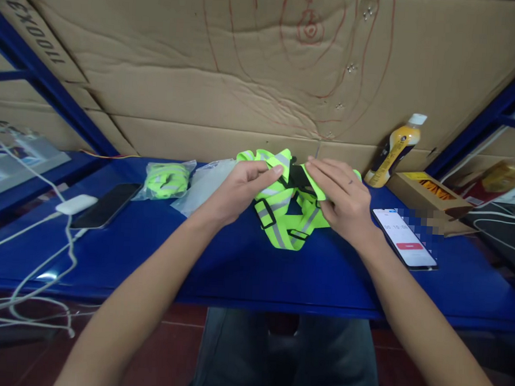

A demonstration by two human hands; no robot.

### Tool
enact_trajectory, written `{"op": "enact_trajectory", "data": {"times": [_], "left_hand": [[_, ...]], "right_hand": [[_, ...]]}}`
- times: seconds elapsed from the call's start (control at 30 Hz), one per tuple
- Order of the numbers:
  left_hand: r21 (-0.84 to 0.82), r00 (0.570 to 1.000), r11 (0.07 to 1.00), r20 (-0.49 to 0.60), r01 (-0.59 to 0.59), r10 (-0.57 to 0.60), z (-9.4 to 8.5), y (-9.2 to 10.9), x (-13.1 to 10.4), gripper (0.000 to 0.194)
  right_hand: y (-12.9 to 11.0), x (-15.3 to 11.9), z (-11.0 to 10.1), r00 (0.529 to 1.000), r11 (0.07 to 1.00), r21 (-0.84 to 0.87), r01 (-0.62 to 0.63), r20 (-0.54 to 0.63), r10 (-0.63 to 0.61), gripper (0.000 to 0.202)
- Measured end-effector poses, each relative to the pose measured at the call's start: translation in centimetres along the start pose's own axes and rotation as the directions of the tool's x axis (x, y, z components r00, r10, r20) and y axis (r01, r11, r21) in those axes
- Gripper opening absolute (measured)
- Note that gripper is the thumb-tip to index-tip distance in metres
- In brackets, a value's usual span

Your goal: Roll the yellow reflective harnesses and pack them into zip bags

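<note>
A neon-yellow reflective harness with grey stripes and black buckles lies partly bunched on the blue shelf, its upper part lifted between my hands. My left hand pinches a strap of it between thumb and fingers. On the other side, my right hand is closed over another strap near a black piece, its fingers laid together and the thumb underneath. Just left of my left hand lies a clear plastic bag. Farther left is a second bundle of neon-yellow straps inside a clear bag.
On the left are a dark phone, a white charger and tangled cables. To the right stand a yellow drink bottle, an open cardboard box and a lit phone. A cardboard panel closes off the back.
</note>
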State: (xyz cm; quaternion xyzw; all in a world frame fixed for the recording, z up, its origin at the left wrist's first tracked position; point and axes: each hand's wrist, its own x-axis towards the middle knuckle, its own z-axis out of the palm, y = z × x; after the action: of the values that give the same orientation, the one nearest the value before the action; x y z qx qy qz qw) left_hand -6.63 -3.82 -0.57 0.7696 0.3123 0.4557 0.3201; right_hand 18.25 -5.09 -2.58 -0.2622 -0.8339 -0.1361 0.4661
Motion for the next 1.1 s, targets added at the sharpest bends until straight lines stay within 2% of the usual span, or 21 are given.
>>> {"op": "enact_trajectory", "data": {"times": [0.07,0.13,0.23,0.33,0.4,0.47,0.57,0.63,0.73,0.8,0.83,0.87,0.9,0.93,1.0,1.03,1.07,1.1], "left_hand": [[-0.123,1.000,0.992,0.005,0.010,-0.009,-0.3,0.2,0.0,0.043],[-0.133,0.999,0.991,0.024,-0.021,0.025,-0.7,0.3,-0.1,0.043],[0.008,0.990,0.991,0.047,-0.131,0.130,-1.0,0.4,-0.2,0.038],[0.203,0.971,0.949,0.071,-0.239,0.230,-1.2,0.4,-0.2,0.026],[0.345,0.958,0.894,0.080,-0.285,0.275,-1.2,0.2,-0.2,0.025],[0.481,0.953,0.828,0.059,-0.289,0.298,-0.8,-0.3,0.0,0.029],[0.601,0.937,0.761,-0.060,-0.242,0.345,0.1,-1.0,-0.1,0.026],[0.641,0.889,0.724,-0.141,-0.254,0.436,0.8,-1.1,-0.5,0.021],[0.749,0.765,0.583,-0.163,-0.315,0.624,1.2,-0.5,-1.3,0.022],[0.812,0.672,0.472,-0.138,-0.345,0.728,1.1,0.1,-1.7,0.024],[0.818,0.639,0.451,-0.139,-0.356,0.757,1.0,0.3,-1.9,0.023],[0.805,0.625,0.471,-0.166,-0.360,0.762,0.9,0.5,-1.9,0.020],[0.769,0.635,0.532,-0.221,-0.353,0.740,0.9,0.6,-1.8,0.018],[0.707,0.671,0.623,-0.285,-0.335,0.685,0.8,0.6,-1.7,0.020],[0.534,0.792,0.804,-0.355,-0.264,0.496,1.0,0.3,-1.2,0.041],[0.440,0.860,0.869,-0.326,-0.228,0.391,1.2,0.0,-0.9,0.056],[0.352,0.922,0.915,-0.251,-0.198,0.297,1.5,-0.4,-0.8,0.068],[0.280,0.965,0.944,-0.141,-0.176,0.222,1.8,-0.9,-0.6,0.075]], "right_hand": [[-0.6,0.5,-0.3,0.996,0.997,0.072,-0.033,0.086,0.027,0.057],[-0.9,1.0,-0.7,0.981,0.981,0.142,-0.130,0.160,0.107,0.066],[-0.5,1.1,-1.2,0.950,0.949,0.174,-0.261,0.222,0.220,0.055],[0.4,0.8,-1.3,0.938,0.943,0.162,-0.292,0.241,0.249,0.036],[0.9,0.4,-1.3,0.954,0.962,0.080,-0.260,0.174,0.243,0.030],[1.5,0.1,-1.4,0.973,0.971,-0.078,-0.226,0.039,0.229,0.026],[2.1,-0.4,-1.5,0.966,0.926,-0.289,-0.242,-0.161,0.202,0.021],[2.5,-0.5,-1.3,0.947,0.891,-0.350,-0.288,-0.240,0.212,0.020],[2.7,-0.5,-0.7,0.921,0.854,-0.356,-0.380,-0.231,0.313,0.022],[2.8,-0.4,-0.4,0.893,0.843,-0.302,-0.445,-0.224,0.391,0.023],[2.7,-0.4,-0.3,0.875,0.845,-0.248,-0.474,-0.237,0.422,0.024],[2.7,-0.3,-0.3,0.853,0.847,-0.178,-0.501,-0.269,0.448,0.025],[2.6,-0.2,-0.3,0.827,0.848,-0.100,-0.521,-0.307,0.471,0.028],[2.6,0.0,-0.3,0.799,0.847,-0.018,-0.531,-0.343,0.493,0.031],[2.4,0.2,-0.3,0.759,0.843,0.131,-0.522,-0.379,0.529,0.038],[2.3,0.2,-0.3,0.756,0.839,0.198,-0.507,-0.365,0.543,0.042],[2.2,0.3,-0.3,0.766,0.833,0.260,-0.489,-0.328,0.552,0.045],[2.1,0.4,-0.4,0.789,0.824,0.315,-0.471,-0.268,0.554,0.047]]}}
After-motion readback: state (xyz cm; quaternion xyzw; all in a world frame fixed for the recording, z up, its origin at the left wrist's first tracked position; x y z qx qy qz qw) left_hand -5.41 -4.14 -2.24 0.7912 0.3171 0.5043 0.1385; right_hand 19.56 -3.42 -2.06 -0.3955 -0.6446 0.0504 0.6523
